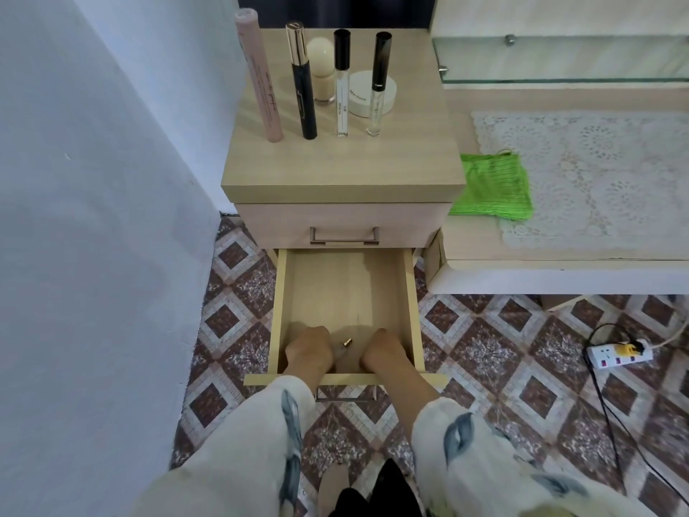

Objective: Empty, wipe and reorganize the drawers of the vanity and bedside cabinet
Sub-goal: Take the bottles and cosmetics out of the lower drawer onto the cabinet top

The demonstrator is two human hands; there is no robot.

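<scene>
Lower drawer (346, 285) of cabinet (335, 166): pulled fully out. Contents: one gold-tipped stick (346, 344), lying near the front panel; rest of the drawer floor is bare wood.

Left hand (307, 348) and right hand (384, 350) are both inside, reaching over the front panel, one on each side of the stick. Fingers are curled downward, tips hidden. Cannot tell whether either hand holds anything; the stick's lower end runs toward the left hand.

Upper drawer (343, 220): closed.

Cabinet top, all upright: pink tube (263, 80), mascara (302, 83), cream bottle (322, 70), clear vial (342, 87), second vial (377, 87), white jar (369, 93) behind the vials.

Green cloth (492, 188) lies on the vanity (559, 272), overlapping the lace mat (596, 173).

Edges: wall (93, 218) stands left of the drawer, with a strip of floor between. The drawer's right rail passes just beside the vanity corner. Open floor to the right reaches a power strip (619, 356) with its cable.
</scene>
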